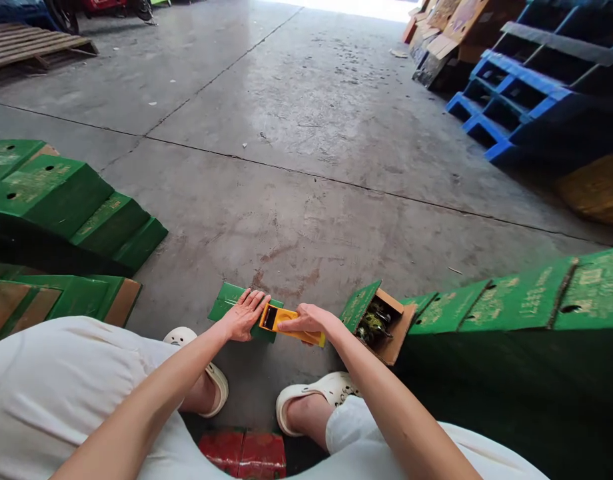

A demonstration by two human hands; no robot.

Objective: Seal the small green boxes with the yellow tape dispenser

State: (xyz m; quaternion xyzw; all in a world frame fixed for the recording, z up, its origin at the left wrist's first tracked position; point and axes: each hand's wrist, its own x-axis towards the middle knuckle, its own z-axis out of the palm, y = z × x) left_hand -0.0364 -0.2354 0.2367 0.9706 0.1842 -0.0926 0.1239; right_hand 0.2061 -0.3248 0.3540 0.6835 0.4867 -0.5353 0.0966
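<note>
Between my feet and a little ahead, a small closed green carton (228, 300) sits on the floor. My left hand (245, 316) lies flat across its top, fingers stretched out and nothing in them. My right hand (306, 320) is wrapped round a yellow hand tool (285, 317) with a dark opening at its left end. That end rests at or just over the carton's right side, close to my left fingertips; whether it touches the carton I cannot tell. The tool's exact kind is unclear.
To the right stands an open green carton (371, 323) with dark glossy things inside, beside a row of green cartons (516, 300). More green cartons (61, 193) are stacked left. Red boxes (242, 455) lie below me. Blue pallets (511, 107) and a wooden pallet (31, 45) stand farther off.
</note>
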